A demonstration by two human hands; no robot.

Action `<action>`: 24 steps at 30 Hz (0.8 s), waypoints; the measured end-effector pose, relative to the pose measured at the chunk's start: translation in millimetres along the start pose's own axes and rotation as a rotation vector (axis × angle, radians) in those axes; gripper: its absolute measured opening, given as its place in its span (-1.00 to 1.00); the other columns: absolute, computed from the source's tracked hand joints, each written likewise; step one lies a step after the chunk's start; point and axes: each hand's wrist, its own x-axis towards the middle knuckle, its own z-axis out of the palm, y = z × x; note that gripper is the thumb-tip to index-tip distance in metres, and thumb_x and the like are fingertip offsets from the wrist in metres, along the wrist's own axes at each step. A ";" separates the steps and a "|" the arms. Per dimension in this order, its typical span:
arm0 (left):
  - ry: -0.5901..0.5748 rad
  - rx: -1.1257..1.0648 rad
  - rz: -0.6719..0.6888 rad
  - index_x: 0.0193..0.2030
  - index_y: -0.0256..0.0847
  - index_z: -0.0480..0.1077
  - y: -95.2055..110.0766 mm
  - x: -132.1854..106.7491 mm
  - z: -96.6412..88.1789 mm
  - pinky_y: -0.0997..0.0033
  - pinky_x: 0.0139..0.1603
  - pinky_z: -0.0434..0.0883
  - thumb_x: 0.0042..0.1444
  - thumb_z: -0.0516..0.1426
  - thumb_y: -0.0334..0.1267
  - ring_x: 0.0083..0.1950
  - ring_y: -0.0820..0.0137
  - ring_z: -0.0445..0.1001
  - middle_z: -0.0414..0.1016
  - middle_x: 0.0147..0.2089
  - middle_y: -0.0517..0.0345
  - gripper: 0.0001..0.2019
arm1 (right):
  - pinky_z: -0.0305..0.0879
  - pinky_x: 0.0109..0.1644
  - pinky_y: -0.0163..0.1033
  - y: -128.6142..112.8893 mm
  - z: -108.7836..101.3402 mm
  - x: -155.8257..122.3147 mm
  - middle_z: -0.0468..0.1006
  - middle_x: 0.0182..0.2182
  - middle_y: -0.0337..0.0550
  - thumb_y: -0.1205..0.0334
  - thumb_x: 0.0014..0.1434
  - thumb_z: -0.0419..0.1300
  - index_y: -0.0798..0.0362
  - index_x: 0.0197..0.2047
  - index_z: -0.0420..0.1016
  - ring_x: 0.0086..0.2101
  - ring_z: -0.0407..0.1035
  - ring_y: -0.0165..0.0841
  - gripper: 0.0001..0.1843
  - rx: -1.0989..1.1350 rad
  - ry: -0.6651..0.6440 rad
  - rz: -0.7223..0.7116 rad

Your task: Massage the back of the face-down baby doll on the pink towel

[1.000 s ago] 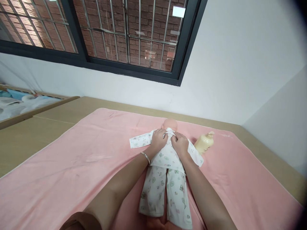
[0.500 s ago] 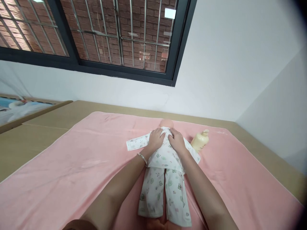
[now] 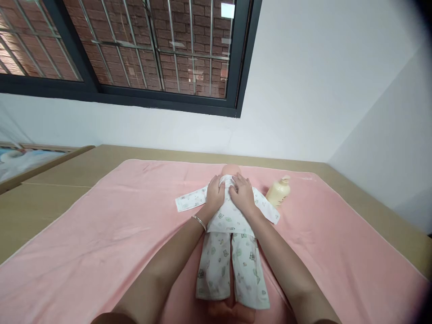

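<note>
The baby doll point(image 3: 230, 219) in printed pajamas lay stretched out on the pink towel point(image 3: 101, 234), head at the far end. The left hand point(image 3: 215, 191), with a bangle point(image 3: 199, 222) on its wrist, rested flat on the doll's upper chest, fingers loose and gripping nothing. The right hand point(image 3: 241, 194) was pressed alongside it, same deal. A cream pump bottle point(image 3: 278, 192) lay just right of the doll's shoulder.

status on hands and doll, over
Left hand and right hand on shirt at collar, grip unclear. Doll lies flat on towel. Bottle beside it, untouched.
</note>
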 end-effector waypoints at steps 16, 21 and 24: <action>0.015 -0.017 0.015 0.21 -0.32 0.34 -2.3 -0.6 1.7 -0.06 0.41 0.18 0.36 -0.15 -0.06 0.38 0.12 0.25 0.39 0.26 -0.19 -0.51 | -0.21 0.42 0.14 -6.4 -3.5 -2.3 0.16 0.37 0.05 0.19 0.31 -0.03 0.09 0.30 0.29 0.35 0.00 -0.13 -0.48 -0.140 -0.143 0.032; 0.001 -0.020 0.012 0.18 -0.31 0.36 -3.9 0.3 2.1 -0.09 0.40 0.18 0.35 -0.13 -0.08 0.38 0.11 0.24 0.40 0.25 -0.19 -0.53 | -0.11 0.38 0.21 -11.1 -5.6 2.6 0.21 0.34 0.06 0.19 0.30 -0.01 0.07 0.28 0.32 0.33 0.05 -0.08 -0.50 -0.120 -0.215 0.050; 0.001 -0.037 0.008 0.15 -0.27 0.38 -2.5 0.2 0.2 -0.11 0.39 0.19 0.35 -0.11 -0.08 0.36 0.11 0.26 0.42 0.23 -0.16 -0.56 | 0.02 0.35 0.16 -29.5 -32.2 -0.1 0.35 0.26 0.08 0.27 0.24 0.05 0.08 0.15 0.45 0.27 0.17 -0.11 -0.57 -0.008 -0.134 -0.015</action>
